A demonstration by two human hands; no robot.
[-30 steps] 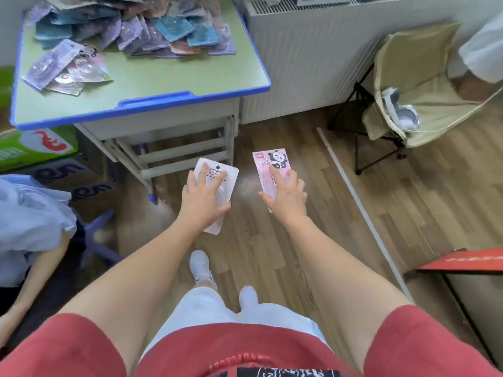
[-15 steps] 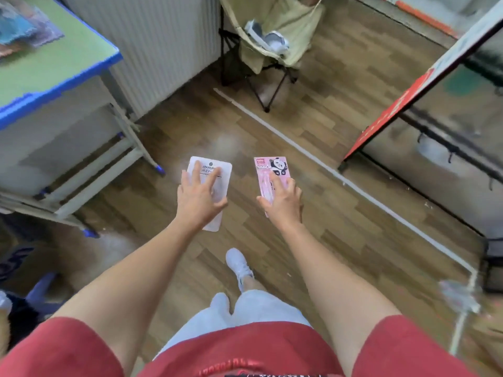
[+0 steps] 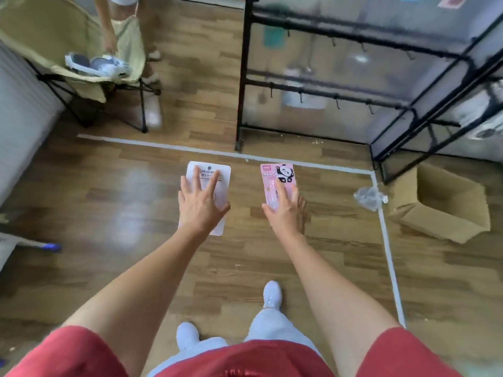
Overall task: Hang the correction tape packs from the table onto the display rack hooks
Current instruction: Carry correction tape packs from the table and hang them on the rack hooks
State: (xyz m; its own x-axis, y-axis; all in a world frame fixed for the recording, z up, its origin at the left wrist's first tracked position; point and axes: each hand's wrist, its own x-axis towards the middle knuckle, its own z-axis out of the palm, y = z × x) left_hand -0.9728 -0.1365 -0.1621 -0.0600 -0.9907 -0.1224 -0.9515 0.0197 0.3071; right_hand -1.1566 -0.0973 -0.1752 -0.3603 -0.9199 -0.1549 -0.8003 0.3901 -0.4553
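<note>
Left hand (image 3: 202, 206) grip pinches the white pack (image 3: 209, 172); right hand (image 3: 285, 210) grip pinches the pink pack (image 3: 277, 178). Both are above the floor, near the rack (image 3: 243, 77). Recommend hanging one pack at a time, top edge square to a hook (image 3: 337, 104).

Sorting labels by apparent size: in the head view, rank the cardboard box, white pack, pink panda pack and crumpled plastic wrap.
1. cardboard box
2. white pack, in the left hand
3. pink panda pack, in the right hand, slightly narrower
4. crumpled plastic wrap
Packs sit nearer the camera, so true sizes are unsure.
</note>
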